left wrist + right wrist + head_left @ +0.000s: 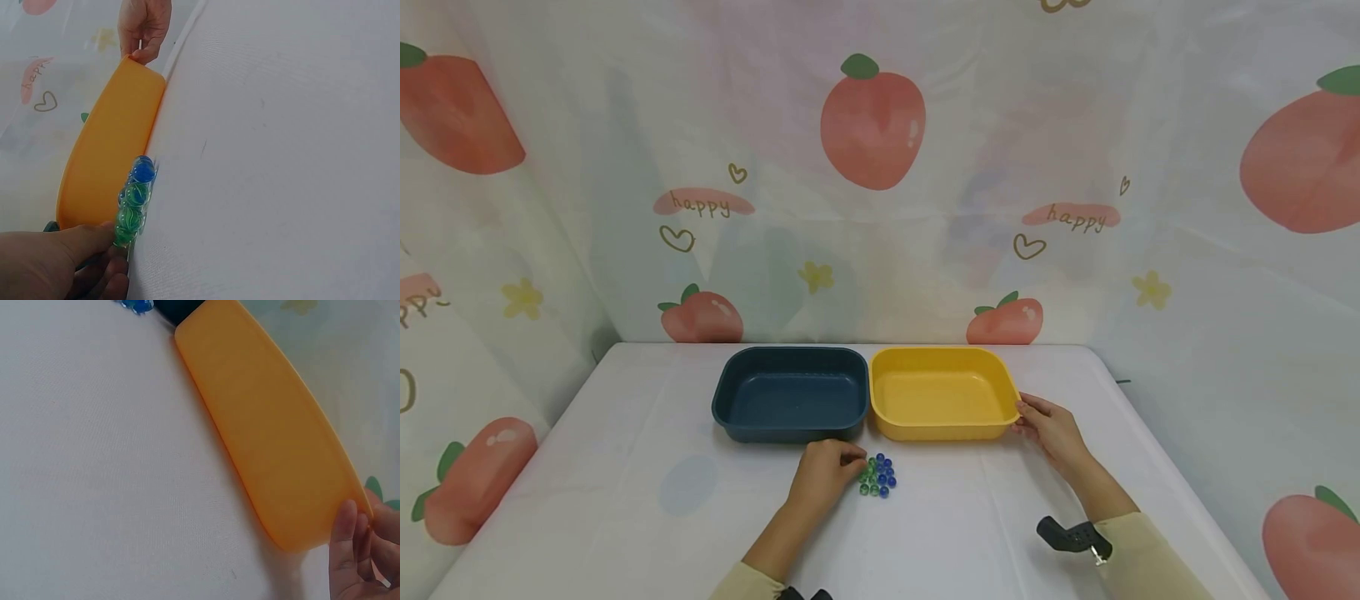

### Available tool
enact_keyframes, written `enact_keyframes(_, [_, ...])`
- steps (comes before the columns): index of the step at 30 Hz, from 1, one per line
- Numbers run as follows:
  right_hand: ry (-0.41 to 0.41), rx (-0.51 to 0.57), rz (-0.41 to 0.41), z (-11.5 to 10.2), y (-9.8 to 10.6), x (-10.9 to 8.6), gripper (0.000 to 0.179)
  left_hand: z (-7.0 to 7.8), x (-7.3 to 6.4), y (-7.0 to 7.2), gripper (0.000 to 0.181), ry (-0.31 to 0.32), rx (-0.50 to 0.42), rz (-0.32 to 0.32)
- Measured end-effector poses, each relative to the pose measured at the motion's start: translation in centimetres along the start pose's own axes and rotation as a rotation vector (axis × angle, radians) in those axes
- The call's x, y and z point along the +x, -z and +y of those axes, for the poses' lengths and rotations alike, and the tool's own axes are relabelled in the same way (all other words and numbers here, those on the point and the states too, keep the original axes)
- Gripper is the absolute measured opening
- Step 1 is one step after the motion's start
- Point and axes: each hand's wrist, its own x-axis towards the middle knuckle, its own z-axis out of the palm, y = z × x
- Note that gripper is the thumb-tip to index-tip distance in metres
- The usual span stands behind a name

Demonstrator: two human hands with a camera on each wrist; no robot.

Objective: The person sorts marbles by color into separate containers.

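Note:
A small cluster of glass marbles (883, 478), green on the left and blue on the right, lies on the white table. My left hand (824, 477) is at the cluster's left side, thumb and fingertips right against the green marbles (129, 219); whether one is pinched between them is hidden. At the right end of the yellow tray (943, 433), my right hand (1054, 432) grips the corner of the rim, with fingers (343, 534) against the outer wall. The dark blue tray (790, 436) stands directly left of the yellow one, behind my left hand.
Both trays stand side by side near the back edge of the white-covered table (625, 467), with nothing inside them. A fruit-printed curtain (880, 250) hangs behind and along the sides. A black strap (1073, 536) is at my right wrist.

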Motion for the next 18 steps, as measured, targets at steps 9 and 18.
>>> enact_keyframes(9, [0.001, 0.014, -0.007, 0.03, 0.05, -0.02, 0.058, -0.21, 0.07, -0.06, 0.008, -0.001, -0.02, 0.007])
enact_keyframes(18, [-0.014, 0.002, -0.001, 0.19, 0.02, 0.19, 0.06, -0.35, 0.09, -0.09, 0.007, 0.015, -0.086, 0.005])
